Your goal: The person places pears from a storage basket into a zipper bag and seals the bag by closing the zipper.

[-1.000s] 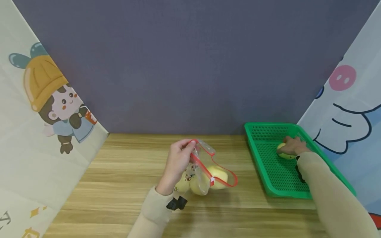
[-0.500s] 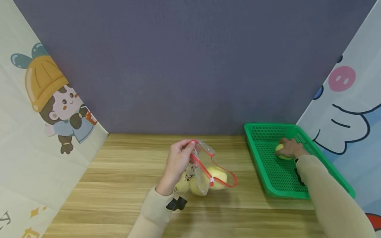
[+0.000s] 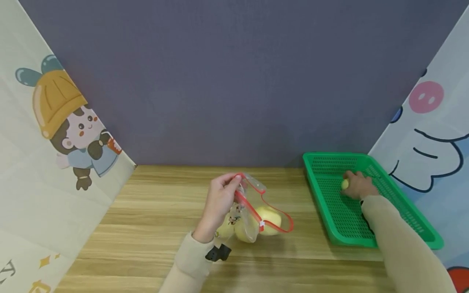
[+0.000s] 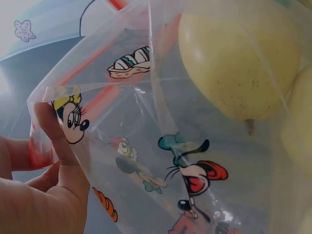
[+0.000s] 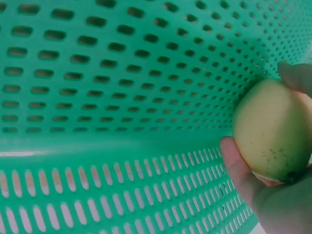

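a person's left hand [image 3: 218, 199] pinches the red rim [image 3: 250, 208] of a clear bag [image 4: 141, 165] over a wood-grain desk [image 3: 154, 228], fingers [image 3: 224, 177] pressed against the thumb. the grip sits high on the mouth, apparently so that it gapes rather than folds flat; the white slider [image 3: 261, 224] hangs at the mouth's near side. behind the cartoon-printed film sit at least three yellow fruit [image 3: 270, 219], low and close together, their weight likely steadying the bag from below so that one hand can manage the top.

across the desk, the right hand [image 3: 360, 186] reaches down into a green basket [image 3: 351, 242], fingers curled around a single spotted fruit [image 5: 273, 131]. the hold takes it from opposite sides, a sensible grip for something smooth, rounded and apt to roll. whether it touches the basket's floor cannot be told. the basket stands well apart from the bag, near a cartoon panel [image 3: 443, 122], an arrangement that seems to give each hand its own side to work.
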A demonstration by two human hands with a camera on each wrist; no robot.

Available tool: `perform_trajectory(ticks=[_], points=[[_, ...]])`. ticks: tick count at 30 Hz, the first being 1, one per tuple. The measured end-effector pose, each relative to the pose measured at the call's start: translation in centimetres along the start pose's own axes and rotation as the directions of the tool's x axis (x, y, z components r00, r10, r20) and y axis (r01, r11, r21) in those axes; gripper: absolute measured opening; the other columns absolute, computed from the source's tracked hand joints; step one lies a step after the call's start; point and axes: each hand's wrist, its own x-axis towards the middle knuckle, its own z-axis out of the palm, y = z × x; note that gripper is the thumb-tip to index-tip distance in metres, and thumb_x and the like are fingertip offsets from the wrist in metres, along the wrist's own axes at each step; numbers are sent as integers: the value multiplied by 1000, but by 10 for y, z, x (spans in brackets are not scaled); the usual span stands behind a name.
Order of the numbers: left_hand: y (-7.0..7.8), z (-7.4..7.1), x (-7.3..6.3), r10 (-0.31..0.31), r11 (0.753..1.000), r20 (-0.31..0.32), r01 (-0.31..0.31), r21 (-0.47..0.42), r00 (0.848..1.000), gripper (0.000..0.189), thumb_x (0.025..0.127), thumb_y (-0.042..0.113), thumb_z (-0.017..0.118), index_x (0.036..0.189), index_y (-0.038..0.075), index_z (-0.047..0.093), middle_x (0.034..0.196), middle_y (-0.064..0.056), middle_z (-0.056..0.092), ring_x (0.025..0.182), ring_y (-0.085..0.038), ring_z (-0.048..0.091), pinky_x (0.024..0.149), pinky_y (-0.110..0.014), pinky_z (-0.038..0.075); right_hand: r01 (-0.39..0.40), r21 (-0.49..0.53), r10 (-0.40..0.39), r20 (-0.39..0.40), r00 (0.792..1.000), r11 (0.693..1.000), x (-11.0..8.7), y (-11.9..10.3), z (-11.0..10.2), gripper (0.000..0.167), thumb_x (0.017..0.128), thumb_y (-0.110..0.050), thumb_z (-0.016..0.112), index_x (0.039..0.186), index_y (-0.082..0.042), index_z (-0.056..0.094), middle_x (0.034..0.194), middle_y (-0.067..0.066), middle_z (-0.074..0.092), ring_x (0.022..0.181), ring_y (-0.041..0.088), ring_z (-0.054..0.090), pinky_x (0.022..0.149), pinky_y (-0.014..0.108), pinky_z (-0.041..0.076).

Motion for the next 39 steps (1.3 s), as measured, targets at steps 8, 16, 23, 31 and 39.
perform_trajectory(ticks=[8, 16, 23, 31, 39], points=[[0, 1, -1, 3, 1000, 5, -3, -7, 1000, 24, 105, 9, 54, 111, -8, 70, 91, -21, 68, 54, -10, 56, 49, -21, 52, 3, -19, -3, 7, 1000, 1000, 3, -5, -1, 70, 86, -35, 71, 137, 3, 41, 122, 39, 43, 100, 57, 46, 60, 53, 48], [0, 3, 0, 11, 1000, 1, -11, -7, 1000, 23, 104, 9, 55, 105, -8, 70, 85, -20, 67, 51, -9, 54, 48, -21, 50, -7, -27, 7, 23, 1000, 1000, 3, -8, -4, 74, 88, -42, 65, 139, 6, 40, 116, 39, 47, 96, 47, 55, 68, 57, 50], [-1, 4, 1, -8, 1000, 13, 8, -14, 1000, 23, 104, 8, 54, 110, -9, 70, 89, -18, 68, 52, -10, 55, 48, -21, 51, 14, 10, -14, 0, 1000, 1000, 2, -12, -5, 73, 87, -40, 67, 138, 5, 42, 112, 35, 48, 93, 43, 53, 67, 53, 49], [-2, 6, 1, -4, 1000, 10, 4, 10, 1000, 24, 105, 11, 55, 104, -7, 71, 83, -16, 67, 51, -10, 54, 49, -21, 50, 60, 7, -60, -30, 998, 998, -5, -27, -13, 68, 86, -36, 68, 136, 6, 46, 111, 31, 50, 91, 38, 53, 66, 49, 49], [-3, 7, 1, -10, 1000, 9, 10, -11, 1000, 23, 104, 9, 55, 105, -9, 70, 83, -19, 66, 51, -9, 54, 48, -21, 50, 99, 36, -97, -40, 994, 994, -16, -48, -27, 61, 87, -33, 67, 134, 2, 49, 112, 26, 53, 89, 32, 52, 64, 40, 46]])
